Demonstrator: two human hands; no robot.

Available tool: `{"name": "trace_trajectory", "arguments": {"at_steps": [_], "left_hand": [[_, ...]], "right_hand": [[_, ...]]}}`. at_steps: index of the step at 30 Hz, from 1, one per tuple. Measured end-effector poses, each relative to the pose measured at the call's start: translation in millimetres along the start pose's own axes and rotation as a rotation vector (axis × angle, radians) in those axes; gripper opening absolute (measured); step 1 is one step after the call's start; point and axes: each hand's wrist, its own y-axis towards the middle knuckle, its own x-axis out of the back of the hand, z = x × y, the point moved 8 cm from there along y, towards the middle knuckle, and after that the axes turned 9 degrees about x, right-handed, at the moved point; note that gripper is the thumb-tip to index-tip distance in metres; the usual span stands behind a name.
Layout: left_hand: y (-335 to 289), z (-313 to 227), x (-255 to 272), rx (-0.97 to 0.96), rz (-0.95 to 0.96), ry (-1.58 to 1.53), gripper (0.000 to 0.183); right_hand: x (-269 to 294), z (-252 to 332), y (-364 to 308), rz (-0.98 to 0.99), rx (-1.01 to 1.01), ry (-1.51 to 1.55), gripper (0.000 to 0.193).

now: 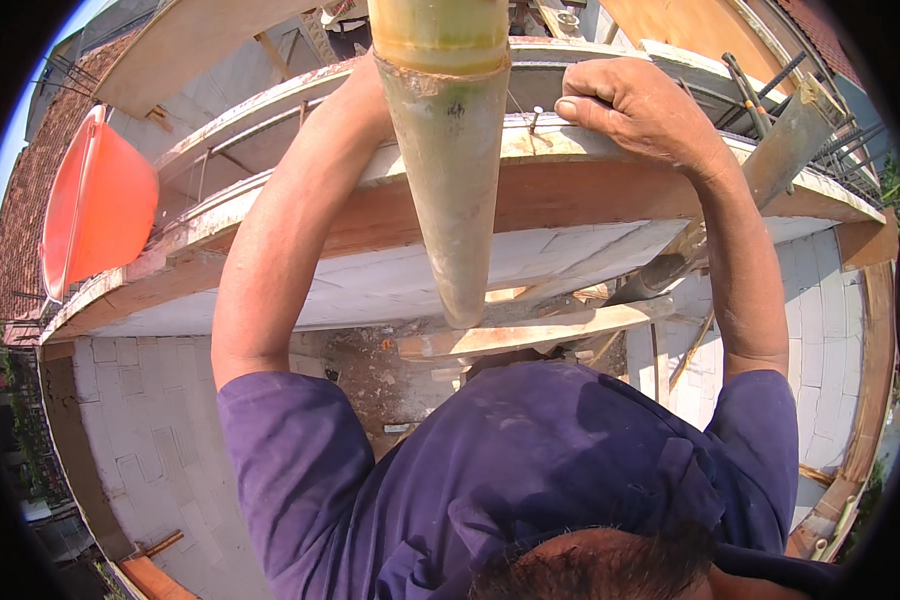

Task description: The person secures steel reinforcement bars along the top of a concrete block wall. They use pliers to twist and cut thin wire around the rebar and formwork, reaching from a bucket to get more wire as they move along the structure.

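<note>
Hiding left hand: bamboo pole (445, 170); nail (536, 121) near right hand (625, 105)

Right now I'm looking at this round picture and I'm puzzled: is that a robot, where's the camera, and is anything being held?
No robot here, just a person in a purple shirt, working with bare hands. There is only one picture, from a camera worn on the head, looking down; its very wide view makes straight things look bent. The right hand is curled by the top edge of a long wooden board, with a small nail standing up beside it. I can't see whether anything is tucked inside. A big bamboo pole hides the left hand, so I can't tell what it holds. Off to the left is a red-orange plastic tub.
</note>
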Motion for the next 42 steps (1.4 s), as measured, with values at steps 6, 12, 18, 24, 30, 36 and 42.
{"name": "trace_trajectory", "arguments": {"at_steps": [6, 12, 18, 24, 30, 36, 42], "left_hand": [[-4.4, -3.5, 2.3, 0.014, -0.083, 0.253, 0.089], [-0.8, 4.2, 1.5, -0.064, -0.09, 0.217, 0.078], [6.2, 10.8, -6.8, -0.079, -0.137, 0.296, 0.064], [-7.7, 27.9, -7.1, 0.001, -0.027, 0.092, 0.063], [18.8, 44.2, -2.6, 0.179, 0.013, -0.096, 0.045], [-67.4, 27.5, 123.0, 0.169, -0.663, 0.461, 0.067], [-204.1, 171.7, 238.2, 1.029, -0.506, 1.101, 0.095]], "right_hand": [[-19.8, 72.9, -37.1, -0.046, 0.061, -0.042, 0.021], [36.8, 22.0, -52.0, -0.515, -0.106, 0.052, 0.026], [-2.7, -11.7, -59.3, -0.409, -0.216, -0.314, 0.033], [-3.6, -3.7, -45.8, -0.463, -0.264, -0.242, 0.038], [-3.0, -13.2, -66.6, -0.45, -0.328, -0.363, 0.04], [-0.1, -8.0, -62.5, -0.503, -0.262, -0.329, 0.035], [-4.0, -9.6, -59.4, -0.518, -0.262, -0.338, 0.035]]}}
